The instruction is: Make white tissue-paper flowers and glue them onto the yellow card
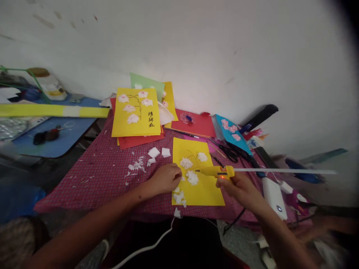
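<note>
My right hand [241, 190] is wrapped round a yellow hot glue gun [215, 171] with a small orange light and a long pale glue stick [286, 170] out of its back. Its nozzle is over a yellow sheet of paper [207, 190], close to a white paper flower [192, 178]. Two more white flowers and thin drawn stems are on that sheet. At the sheet's left edge, my left hand [167, 177] has its fingers curled closed; what they hold, if anything, is hidden. Below it lie crumpled white paper bits [179, 197].
White scraps [137, 165] and small paper squares [154, 152] lie on the checked red cloth [95, 179]. Finished flower cards [137, 112] lean at the back. Scissors [228, 151], a blue card [232, 134] and a white power bank [274, 197] are at the right. A white cable [148, 247] hangs in front.
</note>
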The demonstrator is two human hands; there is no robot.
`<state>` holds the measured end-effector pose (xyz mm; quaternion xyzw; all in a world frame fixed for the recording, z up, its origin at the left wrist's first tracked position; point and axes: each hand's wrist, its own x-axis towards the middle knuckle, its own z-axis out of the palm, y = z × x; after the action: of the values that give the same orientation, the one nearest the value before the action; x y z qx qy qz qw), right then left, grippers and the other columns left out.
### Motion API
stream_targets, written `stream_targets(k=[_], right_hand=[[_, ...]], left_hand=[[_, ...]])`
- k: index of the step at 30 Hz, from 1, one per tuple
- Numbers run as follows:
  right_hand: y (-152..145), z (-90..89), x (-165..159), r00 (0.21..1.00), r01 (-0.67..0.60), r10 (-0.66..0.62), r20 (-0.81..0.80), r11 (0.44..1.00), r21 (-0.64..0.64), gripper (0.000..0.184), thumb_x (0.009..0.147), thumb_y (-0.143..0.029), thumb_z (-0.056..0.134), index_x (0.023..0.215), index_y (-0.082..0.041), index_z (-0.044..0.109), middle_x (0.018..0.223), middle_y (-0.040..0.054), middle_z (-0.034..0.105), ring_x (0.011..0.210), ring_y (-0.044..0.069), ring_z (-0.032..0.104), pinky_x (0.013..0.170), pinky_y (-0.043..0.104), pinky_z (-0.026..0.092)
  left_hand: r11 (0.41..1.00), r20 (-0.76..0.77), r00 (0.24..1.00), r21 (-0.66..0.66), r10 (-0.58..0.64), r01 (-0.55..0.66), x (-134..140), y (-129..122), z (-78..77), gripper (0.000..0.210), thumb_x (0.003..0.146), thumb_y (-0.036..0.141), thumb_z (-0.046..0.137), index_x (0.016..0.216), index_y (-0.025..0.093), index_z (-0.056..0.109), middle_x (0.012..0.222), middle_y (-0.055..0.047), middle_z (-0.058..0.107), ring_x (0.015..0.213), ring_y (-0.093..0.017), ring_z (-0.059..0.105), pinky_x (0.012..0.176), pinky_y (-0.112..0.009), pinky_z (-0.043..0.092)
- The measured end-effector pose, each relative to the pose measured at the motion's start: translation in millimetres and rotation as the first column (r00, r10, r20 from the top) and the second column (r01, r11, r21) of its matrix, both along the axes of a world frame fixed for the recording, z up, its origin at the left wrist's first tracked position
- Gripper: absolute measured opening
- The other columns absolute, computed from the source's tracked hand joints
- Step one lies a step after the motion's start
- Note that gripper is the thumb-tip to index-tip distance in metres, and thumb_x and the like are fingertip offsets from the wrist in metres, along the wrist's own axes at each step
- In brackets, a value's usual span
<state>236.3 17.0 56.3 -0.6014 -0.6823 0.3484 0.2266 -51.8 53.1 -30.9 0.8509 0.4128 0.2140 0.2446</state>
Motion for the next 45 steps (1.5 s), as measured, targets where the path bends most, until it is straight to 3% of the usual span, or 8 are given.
stream_targets(k=[4,6,12,18,25,29,45], right_hand=[[-22,-25.2,31,0.951,0.188,-0.225,-0.212,0.965,-0.18,0.048,0.084,-0.064,0.062,0.075,-0.016,0.066,0.056,-0.0009,0.052,0.048,0.012,0.043,0.046,0.025,0.031],[-30,-38.9,44,0.913,0.206,-0.28,-0.297,0.944,-0.257,0.049,0.087,-0.064,0.06,0.076,-0.016,0.066,0.052,-0.0019,0.05,0.045,0.011,0.04,0.045,0.025,0.027],[-37,-66.2,61,0.849,0.158,-0.276,-0.451,0.947,-0.28,0.05,0.09,-0.063,0.056,0.077,-0.016,0.066,0.048,-0.0011,0.051,0.044,0.011,0.038,0.046,0.026,0.025],[-36,-83.2,62,0.797,0.161,-0.302,-0.523,0.941,-0.298,0.051,0.09,-0.064,0.056,0.073,-0.017,0.065,0.048,-0.0006,0.05,0.045,0.012,0.039,0.047,0.027,0.027],[-38,-94.0,69,0.785,0.134,-0.281,-0.552,0.947,-0.292,0.047,0.093,-0.059,0.056,0.078,-0.016,0.067,0.049,-0.0008,0.05,0.046,0.012,0.04,0.047,0.026,0.028],[-39,-96.6,69,0.793,0.133,-0.276,-0.543,0.948,-0.287,0.047,0.093,-0.058,0.055,0.08,-0.016,0.068,0.05,-0.0005,0.051,0.046,0.012,0.038,0.047,0.026,0.027],[-41,-95.7,68,0.802,0.124,-0.26,-0.537,0.953,-0.276,0.045,0.095,-0.057,0.053,0.082,-0.016,0.067,0.052,-0.0008,0.05,0.049,0.013,0.038,0.05,0.028,0.025]], left_hand=[[0.999,-0.038,0.998,0.01,0.046,-0.046,7,-3,0.0,0.016,0.088,0.019,0.051,0.078,0.017,0.063,0.081,-0.004,0.065,0.076,-0.017,0.06,0.07,-0.028,0.043],[0.997,-0.071,0.995,0.014,0.074,-0.073,10,-5,0.3,0.015,0.088,0.02,0.051,0.077,0.018,0.062,0.081,-0.004,0.064,0.075,-0.017,0.059,0.069,-0.028,0.042],[0.993,-0.154,0.982,-0.016,0.114,-0.118,16,-7,10.2,0.011,0.084,0.018,0.052,0.078,0.018,0.06,0.081,-0.004,0.062,0.075,-0.017,0.058,0.068,-0.028,0.042],[0.992,-0.149,0.985,-0.077,0.085,-0.097,12,-6,17.6,0.026,0.08,0.015,0.052,0.104,0.018,0.063,0.101,-0.007,0.067,0.091,-0.02,0.062,0.083,-0.032,0.048],[0.996,-0.184,0.981,-0.061,0.054,-0.066,12,-6,18.3,0.012,0.084,0.016,0.051,0.086,0.018,0.063,0.089,-0.004,0.064,0.085,-0.018,0.06,0.076,-0.028,0.046],[0.998,-0.194,0.981,-0.045,0.03,-0.04,12,-5,15.3,0.016,0.089,0.019,0.05,0.077,0.018,0.061,0.082,-0.003,0.061,0.079,-0.016,0.058,0.072,-0.027,0.043],[0.996,-0.328,0.943,0.084,0.056,-0.03,20,-9,7.5,0.023,0.097,0.023,0.045,0.083,0.017,0.063,0.087,-0.006,0.062,0.084,-0.018,0.059,0.075,-0.029,0.046]])
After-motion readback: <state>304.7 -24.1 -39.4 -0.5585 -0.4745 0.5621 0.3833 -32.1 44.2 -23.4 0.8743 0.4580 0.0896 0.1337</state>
